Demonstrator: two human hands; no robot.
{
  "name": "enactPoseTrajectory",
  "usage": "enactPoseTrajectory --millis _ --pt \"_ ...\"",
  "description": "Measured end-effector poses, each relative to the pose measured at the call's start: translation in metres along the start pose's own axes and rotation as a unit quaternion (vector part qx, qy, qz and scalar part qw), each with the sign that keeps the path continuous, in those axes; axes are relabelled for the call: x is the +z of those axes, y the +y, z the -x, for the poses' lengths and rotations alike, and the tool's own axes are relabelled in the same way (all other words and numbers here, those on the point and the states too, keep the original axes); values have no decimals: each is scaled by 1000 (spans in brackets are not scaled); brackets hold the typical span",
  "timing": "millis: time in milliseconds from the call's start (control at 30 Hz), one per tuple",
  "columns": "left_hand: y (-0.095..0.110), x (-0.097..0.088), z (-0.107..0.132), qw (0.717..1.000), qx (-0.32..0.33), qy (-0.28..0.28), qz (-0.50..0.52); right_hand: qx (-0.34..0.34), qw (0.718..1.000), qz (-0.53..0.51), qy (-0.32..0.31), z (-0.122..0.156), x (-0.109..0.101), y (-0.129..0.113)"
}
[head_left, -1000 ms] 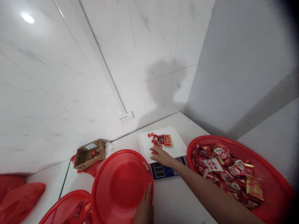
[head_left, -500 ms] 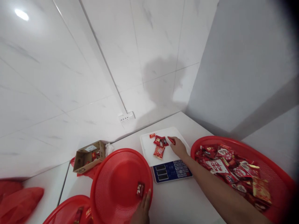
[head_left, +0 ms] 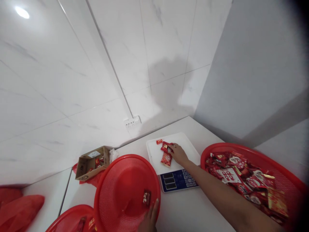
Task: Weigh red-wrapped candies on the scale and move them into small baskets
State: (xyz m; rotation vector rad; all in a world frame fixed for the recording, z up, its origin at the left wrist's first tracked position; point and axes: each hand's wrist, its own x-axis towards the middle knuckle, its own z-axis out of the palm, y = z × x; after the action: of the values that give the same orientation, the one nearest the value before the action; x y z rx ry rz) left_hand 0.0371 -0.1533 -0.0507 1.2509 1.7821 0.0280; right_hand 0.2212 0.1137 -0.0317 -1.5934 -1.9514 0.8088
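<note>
My right hand is over the white pan of a digital scale, its fingers closed on a dark red candy packet. Touching or close beside that packet is another red packet, and a larger red packet lies just below. A small red candy sits farther back on the pan. At the near right rim of a red plastic basket, my left hand grips the edge, fingers over the inside and thumb hidden. A brown-red wrapped candy rests in the basket near those fingers; a blurred red piece shows lower.
A large red basket full of wrapped candies stands at the right. The scale's blue keypad faces me. Behind the left basket is a cardboard box with candies. Another red basket overlaps at lower left, near red bags.
The red packet my right hand held is out of it, and a blurred red piece now shows in the left basket. My right hand has moved onto the packets on the pan.
</note>
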Motion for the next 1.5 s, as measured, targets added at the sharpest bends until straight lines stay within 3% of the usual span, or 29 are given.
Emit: enactPoseTrajectory --millis 167,300,400,500,600,700,767,900,967,1033,1133,1267,1500 --pt "4 -1 -2 999 -28 -20 -38 7 999 -32 -14 6 -5 -17" --pt "1 -1 -5 999 -7 -33 -39 -125 973 -120 -155 27 2 -43" --pt "-2 -1 -5 999 -7 -28 -32 -198 958 -16 -209 37 6 -45" --pt "-3 -3 -4 999 2 -26 -18 -193 944 145 -225 35 6 -30" --pt "-3 -4 -2 1000 0 -27 -14 -193 939 181 -219 30 2 -19" --pt "-2 -3 -3 1000 4 -25 -10 -159 958 144 -188 32 -3 -28" --pt "-1 -2 -4 1000 -7 -19 -17 -159 964 67 -201 38 -6 -44" --pt "-1 -1 -5 1000 -1 -16 -23 -234 929 -68 -278 44 -3 -71" --pt "-2 -3 -5 1000 18 -19 -17 -198 955 -18 -222 34 3 -72" --pt "-2 -4 -5 999 21 -27 -19 -103 984 70 -128 16 12 -65" --pt "-3 -7 -6 999 16 -43 -11 -24 985 157 -60 -13 24 -48" --pt "-3 -8 -8 998 21 -48 20 -57 977 195 -69 -32 36 -37" --pt "-4 -8 -8 999 24 -44 15 -103 983 142 -55 -13 37 -30"
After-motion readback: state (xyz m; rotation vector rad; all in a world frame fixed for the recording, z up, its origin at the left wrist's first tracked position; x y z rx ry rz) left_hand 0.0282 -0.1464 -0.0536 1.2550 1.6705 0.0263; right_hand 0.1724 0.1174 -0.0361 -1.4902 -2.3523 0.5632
